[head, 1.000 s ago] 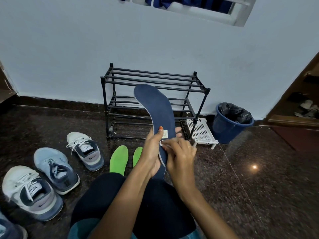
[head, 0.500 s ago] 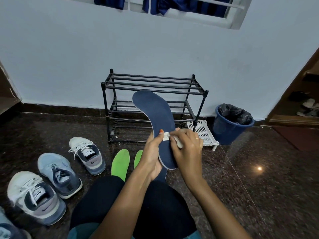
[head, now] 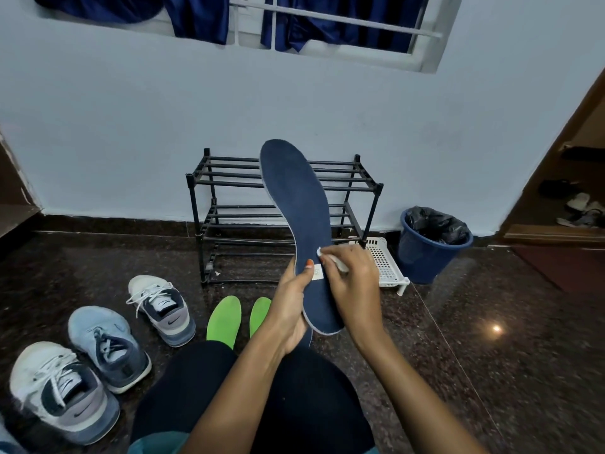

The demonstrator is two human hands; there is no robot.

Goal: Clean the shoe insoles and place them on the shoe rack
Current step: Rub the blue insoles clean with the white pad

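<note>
A dark blue insole (head: 299,204) stands upright in front of me, toe end up, its heel low between my hands. My left hand (head: 291,306) grips its left edge near the heel, thumb on the face. My right hand (head: 355,286) pinches a small white wipe (head: 330,258) and presses it on the insole's right edge. Behind stands the black shoe rack (head: 229,204) with bare bar shelves, against the wall. Two green insoles (head: 226,317) lie on the floor by my knee.
Three sneakers (head: 160,309) stand on the dark floor at the left. A white plastic basket (head: 384,263) lies beside the rack, and a blue bin (head: 425,257) with a black liner stands to its right. A doorway opens at the far right.
The blue insole has risen in front of the rack. My right hand with the wipe has slid up its face from the heel. The camera has tilted up.
</note>
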